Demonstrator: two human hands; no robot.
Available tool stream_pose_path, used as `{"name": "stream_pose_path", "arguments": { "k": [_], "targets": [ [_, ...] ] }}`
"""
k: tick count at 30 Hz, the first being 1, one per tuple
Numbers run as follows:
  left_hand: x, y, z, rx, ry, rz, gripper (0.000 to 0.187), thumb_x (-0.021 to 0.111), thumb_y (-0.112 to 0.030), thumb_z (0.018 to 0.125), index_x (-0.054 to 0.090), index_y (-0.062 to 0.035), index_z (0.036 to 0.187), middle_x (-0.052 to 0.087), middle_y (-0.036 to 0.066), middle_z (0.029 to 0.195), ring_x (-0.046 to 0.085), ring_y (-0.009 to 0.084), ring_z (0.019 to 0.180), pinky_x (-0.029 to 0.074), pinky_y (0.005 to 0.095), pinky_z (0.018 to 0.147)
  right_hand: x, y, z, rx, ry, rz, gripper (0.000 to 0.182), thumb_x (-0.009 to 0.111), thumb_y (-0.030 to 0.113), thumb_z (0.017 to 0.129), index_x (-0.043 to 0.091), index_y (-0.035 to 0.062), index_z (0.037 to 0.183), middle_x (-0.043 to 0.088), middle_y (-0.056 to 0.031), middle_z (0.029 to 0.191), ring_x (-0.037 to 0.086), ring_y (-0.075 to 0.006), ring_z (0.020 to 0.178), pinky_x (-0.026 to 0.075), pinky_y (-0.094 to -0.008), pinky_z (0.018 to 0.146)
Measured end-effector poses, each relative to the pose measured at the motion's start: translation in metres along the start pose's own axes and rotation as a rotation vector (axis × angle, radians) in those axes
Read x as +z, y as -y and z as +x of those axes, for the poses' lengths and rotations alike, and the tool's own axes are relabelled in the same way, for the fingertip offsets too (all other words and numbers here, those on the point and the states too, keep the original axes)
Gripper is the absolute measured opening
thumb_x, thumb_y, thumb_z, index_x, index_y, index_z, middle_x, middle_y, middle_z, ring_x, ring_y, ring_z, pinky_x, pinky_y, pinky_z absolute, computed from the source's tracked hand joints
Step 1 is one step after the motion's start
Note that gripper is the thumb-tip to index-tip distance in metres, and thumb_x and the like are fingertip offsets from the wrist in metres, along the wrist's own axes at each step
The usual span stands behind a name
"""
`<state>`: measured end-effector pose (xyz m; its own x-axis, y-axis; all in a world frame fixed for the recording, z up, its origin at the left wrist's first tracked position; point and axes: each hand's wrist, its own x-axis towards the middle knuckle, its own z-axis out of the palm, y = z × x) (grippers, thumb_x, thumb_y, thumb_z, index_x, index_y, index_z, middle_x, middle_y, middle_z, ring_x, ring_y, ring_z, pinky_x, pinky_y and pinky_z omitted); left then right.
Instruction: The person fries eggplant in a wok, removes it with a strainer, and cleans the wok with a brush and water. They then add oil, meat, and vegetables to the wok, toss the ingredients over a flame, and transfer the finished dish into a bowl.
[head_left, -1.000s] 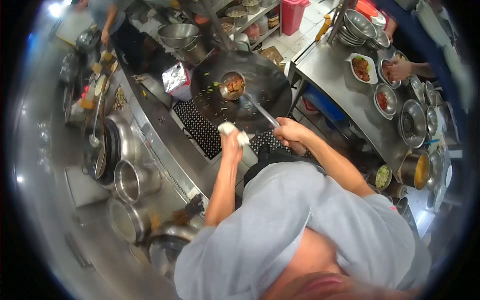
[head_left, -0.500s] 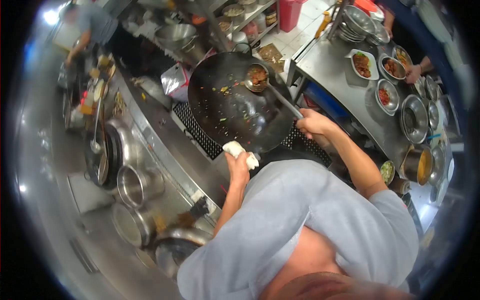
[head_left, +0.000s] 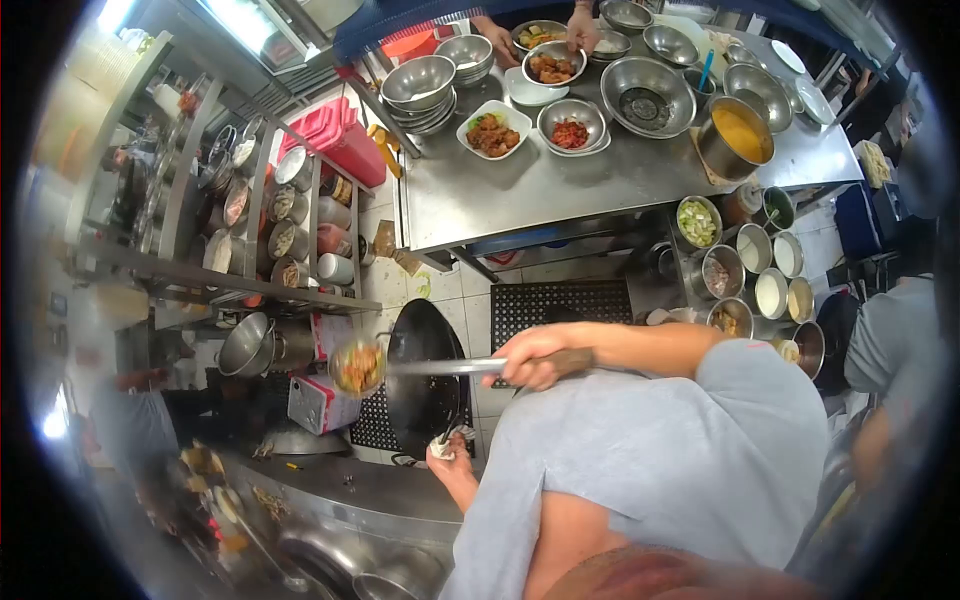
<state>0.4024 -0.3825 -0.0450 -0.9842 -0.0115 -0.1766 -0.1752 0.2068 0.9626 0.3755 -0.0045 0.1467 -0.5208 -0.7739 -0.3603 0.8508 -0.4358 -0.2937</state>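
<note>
My right hand (head_left: 535, 358) is wrapped round the handle of a ladle (head_left: 445, 367), which reaches to the left. Its bowl is heaped with cooked food (head_left: 358, 366), brownish pieces with some green and yellow. Below my right hand, my left hand (head_left: 458, 478) is closed on a white folded cloth (head_left: 441, 449) at the near rim of a black wok (head_left: 420, 345). The wok appears tilted on its side, seen as a narrow oval. The ladle's shaft crosses in front of it, and its bowl is beyond the wok's left edge.
A steel table (head_left: 440, 195) carries a white bowl of fried pieces (head_left: 493, 134), a bowl of red pieces (head_left: 570, 135) and a pot of orange liquid (head_left: 738, 138). Another person's hands (head_left: 581, 28) are at its far side. Shelves (head_left: 180, 180) stand left; a black mat (head_left: 560, 300) lies below.
My view has swung toward the steel table. The ladle, loaded with food, has come out of the wok. The wok now looks tipped up, with my left hand still on the cloth.
</note>
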Motion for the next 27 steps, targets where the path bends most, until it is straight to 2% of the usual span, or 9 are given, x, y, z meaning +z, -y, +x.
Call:
{"name": "stream_pose_path", "arguments": {
  "k": [4,9,10,11,13,15,23,26,27],
  "targets": [
    [0.035,-0.086,-0.031,-0.014,0.058,0.044,0.010,0.048,-0.002,0.087,0.050,0.0064,0.091,0.054,0.012,0.084,0.054,0.0169,0.074,0.048,0.0238,0.065,0.034,0.021,-0.091,-0.331,-0.407,-0.263,0.038,0.051,0.003,0.079,0.050,-0.0021,0.116,0.038,0.0050,0.057,0.035,-0.0035,0.041,0.028,-0.0193,0.036],
    [0.029,-0.073,-0.033,-0.086,0.062,0.179,0.010,0.047,0.001,0.086,0.047,0.0069,0.094,0.054,0.012,0.088,0.054,0.0151,0.078,0.047,0.0240,0.071,0.040,0.060,-0.136,-0.448,-1.129,-0.918,0.043,0.051,0.008,0.075,0.047,-0.0030,0.117,0.049,-0.0019,0.061,0.047,-0.0079,0.041,0.038,-0.0241,0.038],
    [0.029,-0.074,-0.034,-0.094,0.035,0.182,0.011,0.045,0.001,0.087,0.047,0.0071,0.095,0.054,0.012,0.088,0.054,0.0152,0.079,0.046,0.0242,0.072,0.036,0.067,-0.136,-0.400,-1.291,-1.039,0.045,0.050,0.010,0.075,0.045,-0.0038,0.118,0.056,-0.0120,0.062,0.056,-0.0228,0.046,0.045,-0.0372,0.046],
    [0.027,-0.072,-0.032,-0.090,0.040,0.177,0.011,0.045,0.001,0.087,0.047,0.0071,0.095,0.054,0.012,0.088,0.054,0.0152,0.079,0.046,0.0242,0.072,0.013,0.069,-0.132,-0.404,-1.299,-1.041,0.045,0.050,0.010,0.075,0.045,-0.0038,0.118,0.056,-0.0120,0.062,0.056,-0.0228,0.046,0.045,-0.0372,0.046],
    [0.020,-0.067,-0.031,-0.115,0.058,0.129,0.011,0.043,0.001,0.087,0.047,0.0071,0.095,0.054,0.013,0.089,0.055,0.0155,0.079,0.046,0.0239,0.072,-0.055,0.067,-0.118,-0.596,-1.604,-1.580,0.048,0.048,0.011,0.076,0.043,-0.0049,0.121,0.060,-0.0257,0.069,0.061,-0.0408,0.063,0.047,-0.0491,0.061],
    [0.021,-0.063,-0.031,-0.120,0.037,0.117,0.011,0.040,0.004,0.085,0.047,0.0073,0.094,0.054,0.014,0.089,0.055,0.0160,0.079,0.047,0.0236,0.071,-0.073,0.069,-0.102,-0.420,-1.680,-1.490,0.052,0.047,0.010,0.076,0.040,-0.0061,0.125,0.059,-0.0325,0.078,0.057,-0.0493,0.076,0.043,-0.0546,0.073],
    [0.027,-0.066,-0.025,-0.090,-0.001,0.011,0.014,0.037,0.008,0.081,0.046,0.0078,0.092,0.053,0.014,0.087,0.055,0.0167,0.075,0.050,0.0240,0.065,-0.104,0.071,-0.090,-0.474,-1.715,-1.370,0.058,0.049,0.011,0.076,0.037,-0.0045,0.131,0.059,-0.0339,0.087,0.058,-0.0477,0.084,0.045,-0.0502,0.079],
    [-0.007,0.033,-0.003,-0.088,0.097,-0.173,0.017,0.036,0.011,0.079,0.047,0.0068,0.092,0.053,0.014,0.086,0.055,0.0176,0.073,0.049,0.0217,0.062,-0.101,0.072,-0.098,-0.473,-1.691,-1.343,0.057,0.049,0.012,0.076,0.039,-0.0029,0.131,0.059,-0.0343,0.091,0.059,-0.0463,0.088,0.045,-0.0476,0.081],
    [-0.001,0.021,-0.003,-0.089,0.100,-0.172,0.017,0.036,0.011,0.079,0.047,0.0068,0.092,0.053,0.014,0.086,0.055,0.0176,0.073,0.049,0.0217,0.062,-0.112,0.070,-0.098,-0.555,-1.667,-1.341,0.057,0.049,0.012,0.076,0.040,-0.0023,0.131,0.060,-0.0323,0.089,0.061,-0.0442,0.085,0.046,-0.0452,0.080]
  ]
}}
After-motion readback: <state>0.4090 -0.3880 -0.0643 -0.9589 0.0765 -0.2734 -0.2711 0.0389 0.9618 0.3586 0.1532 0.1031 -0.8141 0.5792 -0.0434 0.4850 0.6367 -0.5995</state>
